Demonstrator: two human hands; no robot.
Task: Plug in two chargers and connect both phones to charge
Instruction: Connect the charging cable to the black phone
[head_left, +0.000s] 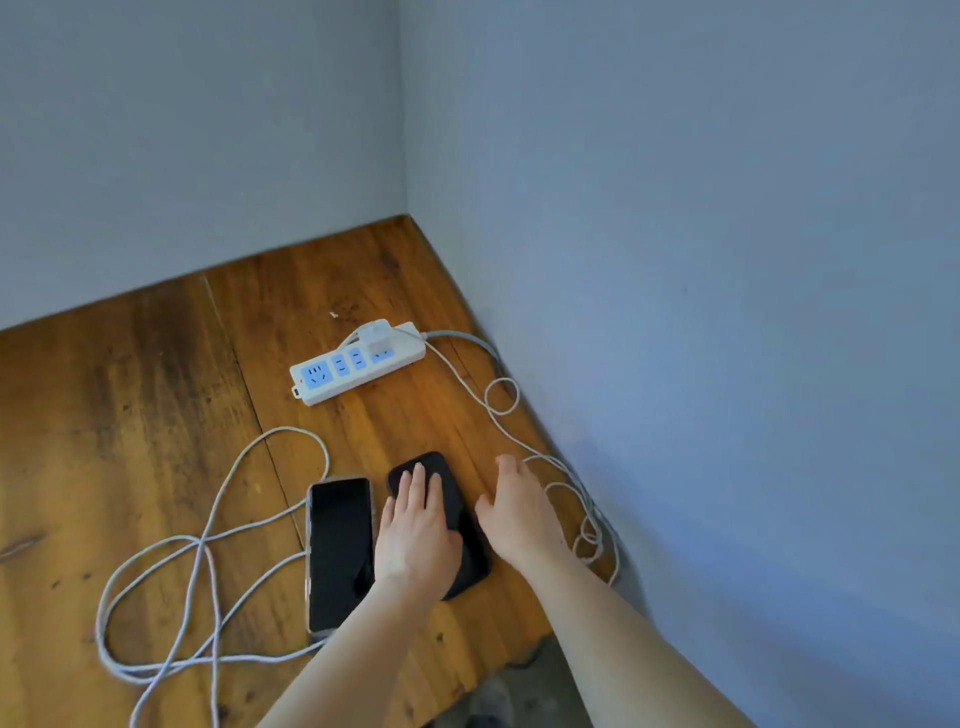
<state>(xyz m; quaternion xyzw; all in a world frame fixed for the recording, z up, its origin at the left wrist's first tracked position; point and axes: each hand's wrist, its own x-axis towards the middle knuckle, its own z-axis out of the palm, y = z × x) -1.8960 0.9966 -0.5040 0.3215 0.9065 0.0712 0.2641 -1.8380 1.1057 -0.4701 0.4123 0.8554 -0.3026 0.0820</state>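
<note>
Two dark phones lie side by side on the wooden table (156, 415). The left phone (340, 551) lies screen up, with a grey cable (208, 545) looping off to its left. My left hand (415, 535) rests flat on the right phone (470, 551), fingers spread. My right hand (519, 514) hovers just right of that phone, fingers apart and empty. A white power strip (358, 364) with blue sockets lies further back, with one white charger (376, 335) plugged in near its right end. A thin white cable (501, 400) runs from there toward my right hand.
The table sits in a corner between two pale grey-blue walls (675, 260). The white cable coils (589, 535) close to the right wall. The table's near edge (524, 654) drops off to a grey floor below my right arm.
</note>
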